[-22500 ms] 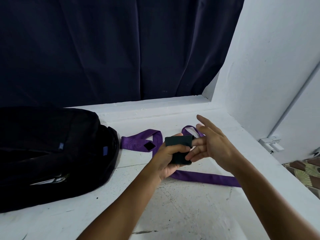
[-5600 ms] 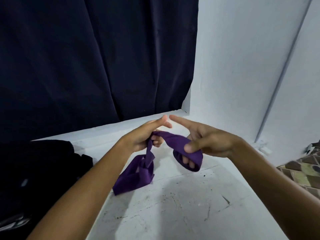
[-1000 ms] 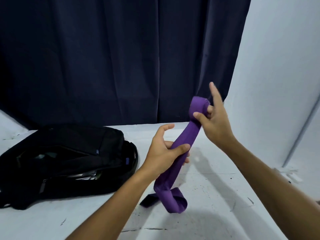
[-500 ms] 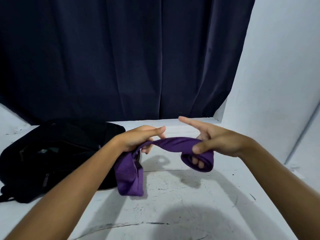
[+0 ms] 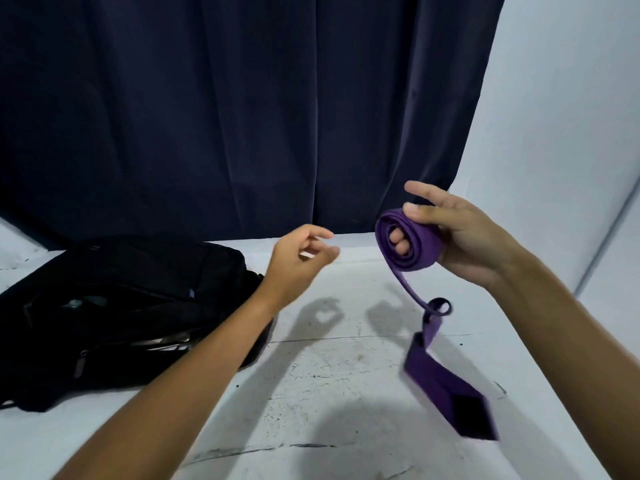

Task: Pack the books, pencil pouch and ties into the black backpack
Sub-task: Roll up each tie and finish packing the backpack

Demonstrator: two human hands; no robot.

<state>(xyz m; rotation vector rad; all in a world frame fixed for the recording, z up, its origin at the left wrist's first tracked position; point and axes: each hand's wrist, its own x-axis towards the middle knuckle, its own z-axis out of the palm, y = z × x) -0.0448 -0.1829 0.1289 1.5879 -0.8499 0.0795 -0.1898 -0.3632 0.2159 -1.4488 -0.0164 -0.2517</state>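
A dark navy curtain (image 5: 225, 109) hangs in long folds from 9 to 1 o'clock, filling the upper view. A pale wall (image 5: 561, 126) stands at 2 o'clock, a thin vertical strip running down it. The white surface (image 5: 329, 393) at 6 o'clock is scuffed and speckled, with soft shadows across it.

A white painted table (image 5: 329, 393), its surface scuffed, speckled with dark marks and crossed by thin cracks, carried a black backpack (image 5: 114, 317) lying flat on its left side. The bag's zip was open, with pale page edges showing in the gap. Shadows of two hands fell across the bare middle of the tabletop, which ran back to a dark blue curtain (image 5: 242, 109).
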